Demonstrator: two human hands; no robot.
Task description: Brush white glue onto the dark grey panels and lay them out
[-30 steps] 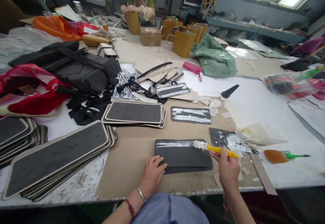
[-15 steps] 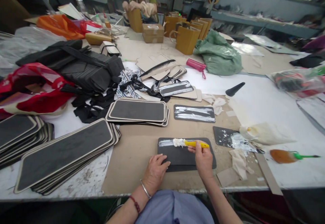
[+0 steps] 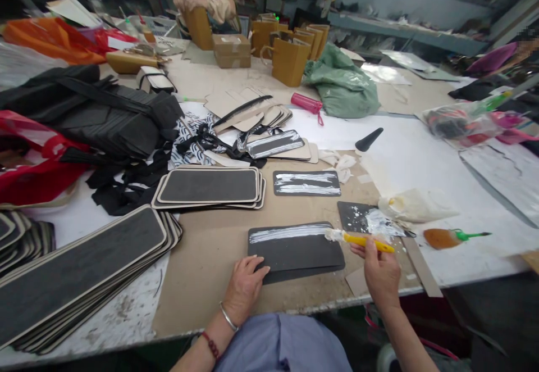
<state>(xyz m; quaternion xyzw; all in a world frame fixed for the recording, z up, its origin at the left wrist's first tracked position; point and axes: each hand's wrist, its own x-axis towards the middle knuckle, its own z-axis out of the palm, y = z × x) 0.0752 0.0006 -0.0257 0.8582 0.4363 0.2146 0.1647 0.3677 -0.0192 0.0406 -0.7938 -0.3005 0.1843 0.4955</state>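
My right hand [image 3: 382, 268] grips the yellow handle of a brush [image 3: 357, 239], whose white-coated bristles touch the upper right edge of a dark rectangular panel [image 3: 295, 253]. A streaky white band runs along that panel's upper edge. Another dark piece shows beneath its lower edge. My left hand [image 3: 246, 283] rests on the panel's lower left corner with its fingers spread. Behind lies a smaller dark panel [image 3: 307, 183] with two white bands. A dark sheet [image 3: 357, 218] smeared with white paste is at the right, beside a cloudy plastic bag [image 3: 415, 205].
Stacks of pale-edged dark panels [image 3: 92, 271] lie left, another stack [image 3: 210, 185] behind. An orange bottle with green nozzle [image 3: 442, 238] is at right. Farther back are a green bag [image 3: 343, 82], brown bags [image 3: 289, 60] and a person [image 3: 210, 7] handling one.
My right hand has moved the brush rightward, and the white band now spans nearly the whole upper edge. My left hand stays on the panel. The camera view has shifted slightly.
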